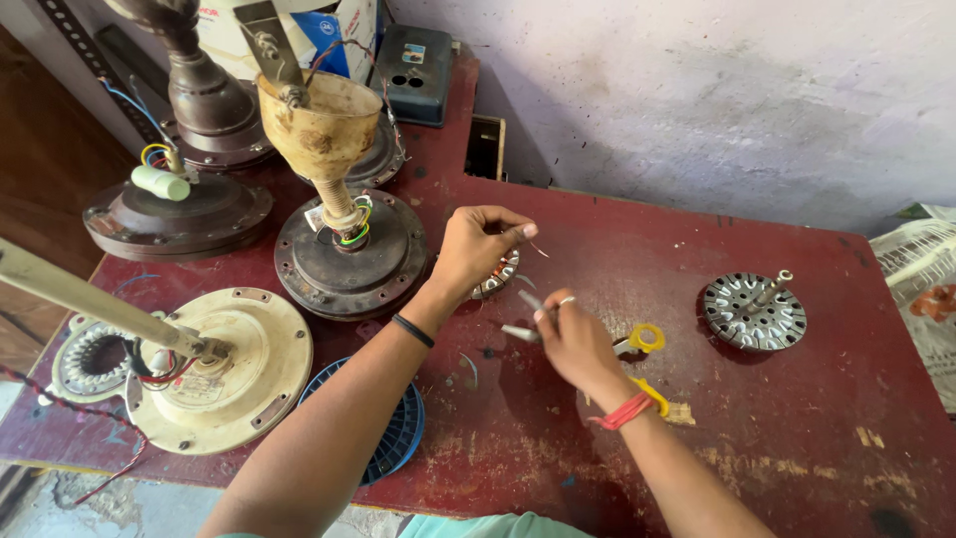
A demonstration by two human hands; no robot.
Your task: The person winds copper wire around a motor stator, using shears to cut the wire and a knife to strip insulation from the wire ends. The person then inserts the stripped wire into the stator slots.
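- Your left hand [476,249] pinches a thin wire [538,247] taut above the stator [498,276].
- Your right hand [573,339], nearer you than the stator, grips scissors [558,324] closed, ready to hand.

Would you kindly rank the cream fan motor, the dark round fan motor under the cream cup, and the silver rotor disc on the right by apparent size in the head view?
1. Cream fan motor, though it lies nearer the camera.
2. Dark fan motor.
3. Silver rotor disc.
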